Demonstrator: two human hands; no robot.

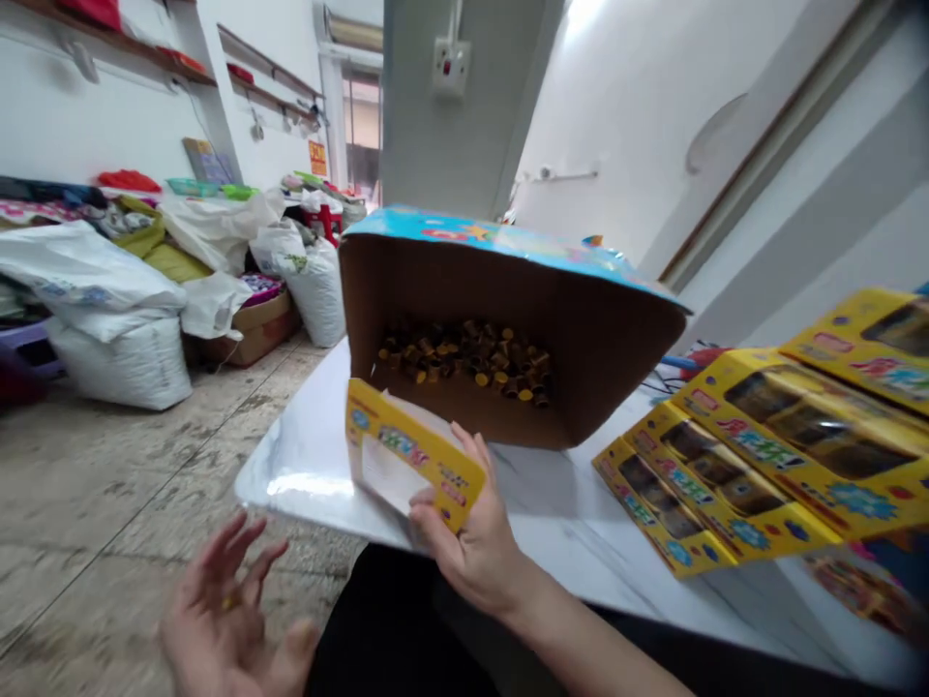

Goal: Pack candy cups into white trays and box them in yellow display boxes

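A yellow window box (pixel 457 479), its window showing a white inside, is gripped by my right hand (pixel 483 542), thumb on the front and fingers behind. My left hand (pixel 232 620) hovers low at the left, off the table edge, with fingers spread and nothing in it. Beyond the yellow box, a large blue-printed cardboard carton (pixel 508 242) lies on its side with its mouth towards me. Several small brown and yellow cup-like pieces (pixel 479 358) lie loose inside it.
Filled yellow window boxes (pixel 726 465) are stacked at the right on the white marbled table (pixel 537 503). White sacks (pixel 116 339) and cloth heaps stand on the floor at the left. A grey pillar (pixel 464 126) rises behind the carton.
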